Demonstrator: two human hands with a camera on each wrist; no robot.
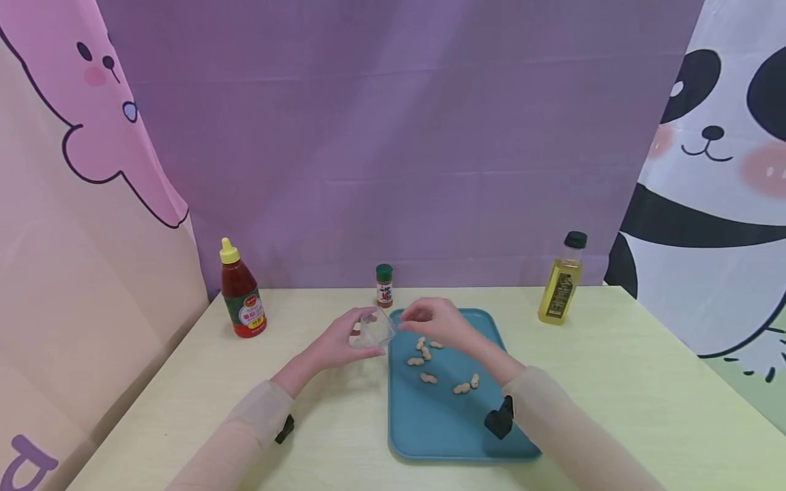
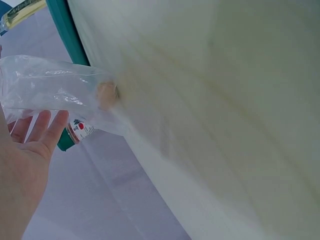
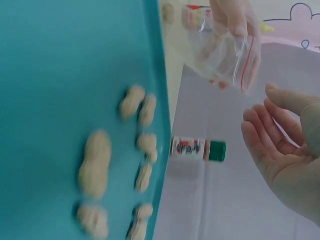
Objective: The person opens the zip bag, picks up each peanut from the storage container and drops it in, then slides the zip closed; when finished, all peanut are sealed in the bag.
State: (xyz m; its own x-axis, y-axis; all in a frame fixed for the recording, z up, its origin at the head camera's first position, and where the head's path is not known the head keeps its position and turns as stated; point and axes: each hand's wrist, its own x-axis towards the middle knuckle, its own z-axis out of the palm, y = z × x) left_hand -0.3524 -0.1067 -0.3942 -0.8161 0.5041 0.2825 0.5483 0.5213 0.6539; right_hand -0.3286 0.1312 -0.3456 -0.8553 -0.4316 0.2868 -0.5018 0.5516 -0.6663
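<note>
Just left of the tray, the left hand pinches a clear bag; the right hand's loosely curved fingers look empty. Holding the bag's mouth wide should help the tray's peanuts slip in. Beyond the tray, the jar's label is illegible.

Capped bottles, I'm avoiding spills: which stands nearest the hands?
The small green-capped bottle beyond the clear plastic bag; the red bottle and yellow bottle stand farther.
</note>
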